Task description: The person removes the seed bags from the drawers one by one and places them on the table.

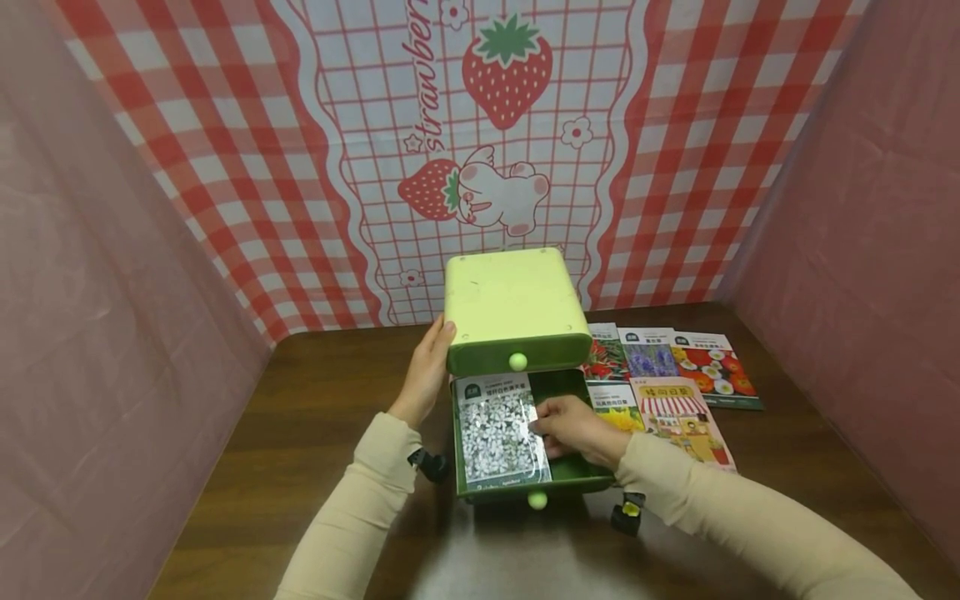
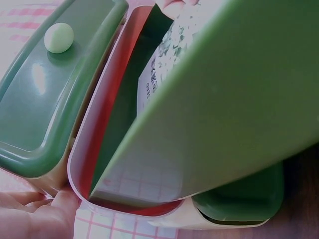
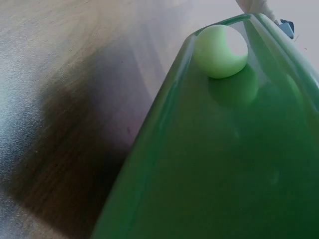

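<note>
A small two-drawer cabinet with a light yellow-green top stands on the table, its lower green drawer pulled out. Inside the drawer, on its left side, lies a seed packet printed with white flowers. My right hand reaches into the drawer and pinches the packet's right edge. Against the cabinet's left side rests my left hand, its fingers partly hidden; the left wrist view also shows this hand beside the upper drawer. Only the drawer front and its round knob fill the right wrist view.
Right of the cabinet, several more seed packets lie on the wooden table: one with red and orange flowers, one purple, one with a striped awning. A checked strawberry cloth hangs behind, pink cloth at both sides.
</note>
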The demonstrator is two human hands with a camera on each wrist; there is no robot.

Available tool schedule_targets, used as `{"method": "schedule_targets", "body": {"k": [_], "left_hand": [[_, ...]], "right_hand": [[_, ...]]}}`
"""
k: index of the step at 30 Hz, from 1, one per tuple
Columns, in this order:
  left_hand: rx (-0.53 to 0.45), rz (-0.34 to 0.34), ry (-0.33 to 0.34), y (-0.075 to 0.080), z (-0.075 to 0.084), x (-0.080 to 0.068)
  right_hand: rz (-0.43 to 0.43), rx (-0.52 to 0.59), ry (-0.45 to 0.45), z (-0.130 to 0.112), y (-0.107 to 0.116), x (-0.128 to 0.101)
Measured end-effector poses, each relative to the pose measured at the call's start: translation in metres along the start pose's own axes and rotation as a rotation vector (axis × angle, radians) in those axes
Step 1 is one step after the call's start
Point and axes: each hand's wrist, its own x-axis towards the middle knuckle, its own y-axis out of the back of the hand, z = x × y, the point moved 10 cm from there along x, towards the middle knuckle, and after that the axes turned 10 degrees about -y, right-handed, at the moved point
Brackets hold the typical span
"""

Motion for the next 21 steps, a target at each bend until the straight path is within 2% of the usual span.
{"method": "schedule_targets", "body": {"k": [12, 16, 21], "left_hand": [[0.038, -0.002, 0.007, 0.0, 0.0, 0.0], [0.073, -0.009, 0.009, 0.001, 0.0, -0.001], [0.054, -0.019, 0.001, -0.001, 0.002, -0.001]], "right_hand": [[0.043, 0.019, 0.072, -0.01, 0.007, -0.004], [0.029, 0.038, 0.08, -0.013, 0.009, -0.008], [-0.003, 0.067, 0.078, -0.017, 0.014, -0.015]]}}
